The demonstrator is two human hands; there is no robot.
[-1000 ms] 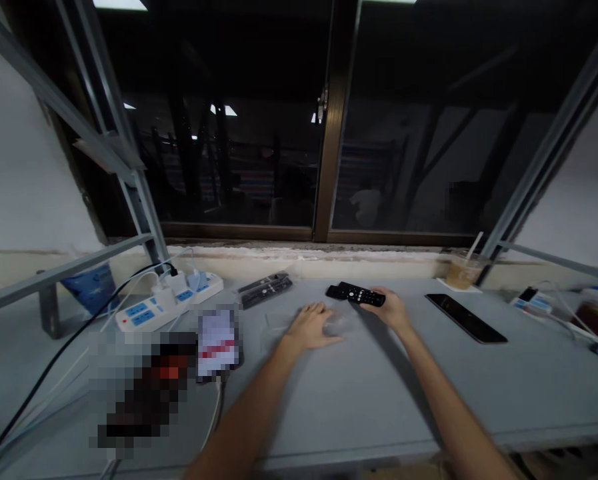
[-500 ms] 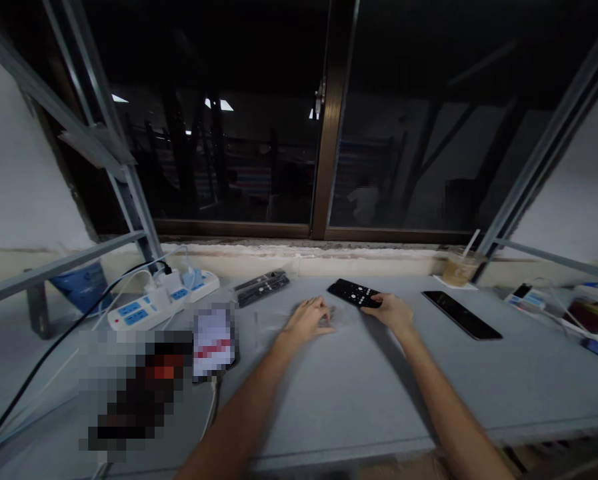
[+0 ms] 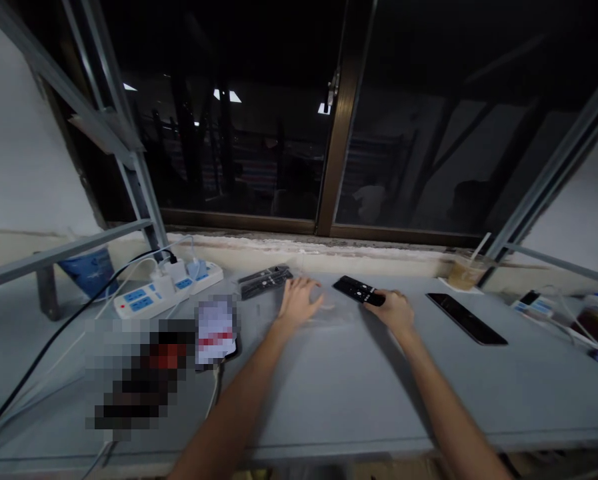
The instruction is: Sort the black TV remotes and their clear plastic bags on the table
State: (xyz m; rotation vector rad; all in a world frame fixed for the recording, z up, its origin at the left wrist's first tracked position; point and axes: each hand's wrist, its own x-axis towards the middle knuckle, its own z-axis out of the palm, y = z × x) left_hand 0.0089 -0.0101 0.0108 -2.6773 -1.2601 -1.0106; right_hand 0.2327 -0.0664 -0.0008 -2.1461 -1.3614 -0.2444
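My right hand (image 3: 395,310) rests on the grey table (image 3: 359,393) with its fingers closed round the near end of a black remote control (image 3: 357,290) with white buttons. My left hand (image 3: 297,300) lies flat, fingers spread, on a clear plastic bag (image 3: 329,312) that is hard to make out. Just beyond the left hand lies another dark remote in a clear wrapper (image 3: 265,280).
A white power strip (image 3: 163,293) with plugs and cables sits at the left. A dark phone (image 3: 466,318) lies to the right, an iced drink cup (image 3: 463,272) behind it. Blurred items lie front left. A dark window runs along the back.
The right hand has lowered the black remote onto the table. The left hand has slid forward and left over the clear bag and spread its fingers.
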